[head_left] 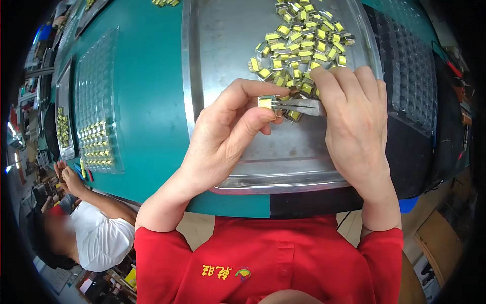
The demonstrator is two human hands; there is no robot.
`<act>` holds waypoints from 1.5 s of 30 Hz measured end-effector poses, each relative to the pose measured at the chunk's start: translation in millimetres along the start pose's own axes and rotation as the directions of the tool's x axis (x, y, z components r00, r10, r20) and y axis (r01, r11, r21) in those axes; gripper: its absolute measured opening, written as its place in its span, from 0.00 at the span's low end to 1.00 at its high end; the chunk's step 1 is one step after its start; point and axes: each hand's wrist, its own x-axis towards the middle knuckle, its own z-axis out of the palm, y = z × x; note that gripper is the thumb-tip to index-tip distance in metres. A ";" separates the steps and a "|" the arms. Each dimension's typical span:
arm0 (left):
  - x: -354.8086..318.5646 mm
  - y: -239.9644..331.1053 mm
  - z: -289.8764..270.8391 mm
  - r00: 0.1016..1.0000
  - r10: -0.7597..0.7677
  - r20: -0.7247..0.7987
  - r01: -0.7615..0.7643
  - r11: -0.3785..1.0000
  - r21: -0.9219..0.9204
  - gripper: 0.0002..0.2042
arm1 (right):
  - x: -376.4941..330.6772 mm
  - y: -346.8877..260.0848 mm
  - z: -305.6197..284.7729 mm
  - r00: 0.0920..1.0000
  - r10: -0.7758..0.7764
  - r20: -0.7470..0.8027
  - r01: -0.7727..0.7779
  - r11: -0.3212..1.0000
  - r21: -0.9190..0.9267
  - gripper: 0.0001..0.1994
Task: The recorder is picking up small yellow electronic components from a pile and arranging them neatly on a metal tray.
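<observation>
Between the thumb and fingers of my left hand [225, 124] is a small transformer [265, 102] with a yellow-wrapped body and thin metal pins pointing right. My right hand [354, 119] is closed round a pair of pliers [304, 107], its handles hidden under the palm. The narrow jaws reach left to the transformer's pins; whether they grip a pin I cannot tell. Both hands are above a metal tray [223, 175]. Beyond them lies a loose heap of similar yellow transformers [298, 48], partly covered by my right fingers.
On the green mat to the left, a clear plastic tray [96, 66] has rows of transformers at its near end. A narrow metal tray [67, 86] lies beyond it. Dark compartment trays [410, 76] stand at the right. A co-worker in white [104, 233] sits at the left.
</observation>
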 end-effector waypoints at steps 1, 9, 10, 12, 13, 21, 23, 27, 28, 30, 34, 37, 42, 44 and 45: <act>0.3 0.2 0.4 1.000 0.017 -0.003 -0.017 1.000 0.004 0.16 | 0.3 0.0 -0.1 1.000 -0.006 0.000 0.006 1.000 0.000 0.20; 1.4 -0.4 1.3 1.000 0.019 0.011 -0.019 0.999 -0.041 0.16 | -0.4 1.0 1.7 0.998 -0.034 -0.048 0.033 0.999 -0.023 0.18; 1.0 -0.3 1.8 1.000 0.010 0.006 -0.009 0.999 -0.047 0.16 | 0.1 0.8 3.7 0.997 -0.040 -0.064 0.040 0.999 -0.015 0.17; 0.8 0.1 1.6 1.000 0.000 0.003 0.000 0.999 -0.053 0.16 | 0.7 0.5 4.7 0.996 -0.046 -0.080 0.046 0.999 -0.008 0.17; 0.9 0.2 1.1 1.000 -0.007 0.003 0.007 0.999 -0.047 0.16 | 0.4 -0.1 4.8 0.997 -0.035 -0.063 0.035 0.999 -0.002 0.17; 2.7 -1.1 -1.9 1.000 0.009 -0.006 -0.009 0.993 -0.114 0.13 | 4.5 15.4 -3.2 1.000 -0.010 -0.006 0.010 0.995 0.098 0.17; 3.0 -2.4 0.5 0.996 0.052 -0.074 -0.065 0.981 -0.181 0.16 | 8.7 17.1 -14.5 0.991 0.095 0.093 -0.132 0.794 0.594 0.18; 1.4 -3.8 0.7 0.996 0.059 -0.061 -0.075 0.948 -0.311 0.17 | -3.8 -14.6 -51.2 0.966 0.164 0.199 -0.182 -0.109 0.977 0.13; 1.9 -4.5 0.3 0.999 0.041 -0.036 -0.052 0.923 -0.380 0.17 | -5.3 -25.5 -57.3 0.988 0.131 0.080 -0.060 -0.147 0.987 0.13; 3.1 -5.7 -0.3 0.998 0.028 -0.049 -0.042 0.952 -0.304 0.16 | -6.7 -42.3 -65.1 0.989 0.109 -0.101 0.138 -0.419 0.898 0.12; 4.9 -5.5 -2.8 0.998 -0.001 -0.066 -0.013 0.975 -0.220 0.15 | -5.9 -62.3 -80.1 0.939 0.154 -0.308 0.339 -0.561 0.755 0.10; 0.1 -2.9 -3.2 0.996 0.027 -0.081 -0.040 0.985 -0.165 0.15 | -6.5 -68.1 -92.1 0.908 0.197 -0.369 0.414 -0.543 0.730 0.09; 1.2 -3.3 -5.0 0.993 0.086 -0.085 -0.095 0.991 -0.100 0.14 | -5.6 -77.6 -102.6 0.886 0.217 -0.409 0.460 -0.513 0.725 0.07; 4.1 -4.2 -6.1 0.990 0.100 -0.096 -0.108 0.991 -0.081 0.13 | -6.7 -78.7 -108.9 0.874 0.228 -0.429 0.483 -0.488 0.727 0.06; 3.8 -4.5 -5.9 0.991 0.085 -0.104 -0.092 0.994 -0.066 0.13 | -7.8 -78.5 -112.3 0.868 0.236 -0.436 0.495 -0.480 0.725 0.06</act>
